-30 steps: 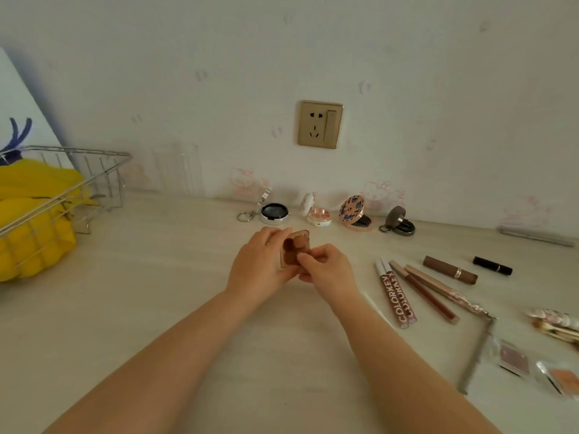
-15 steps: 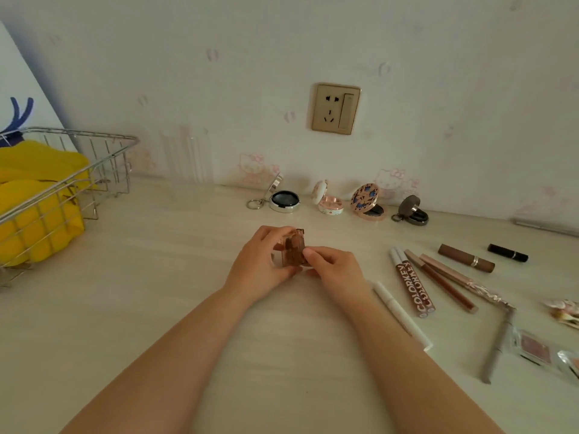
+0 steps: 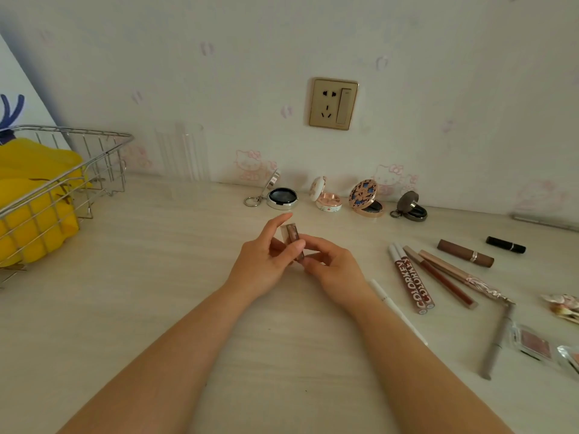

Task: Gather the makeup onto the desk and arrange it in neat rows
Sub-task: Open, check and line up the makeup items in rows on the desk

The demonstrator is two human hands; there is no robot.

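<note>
Both hands on small brown makeup case [image 3: 293, 242] at desk [image 3: 156, 277] centre: left hand [image 3: 266, 261] pinching, right hand [image 3: 333, 266] gripping lower end. Long axis toward 11 o'clock. Compact row [image 3: 329, 198] at 12, nearer right.

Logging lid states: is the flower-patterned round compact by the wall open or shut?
Open. The flower-patterned compact has its lid tilted up off the base, with the dark pan showing beneath.
</note>
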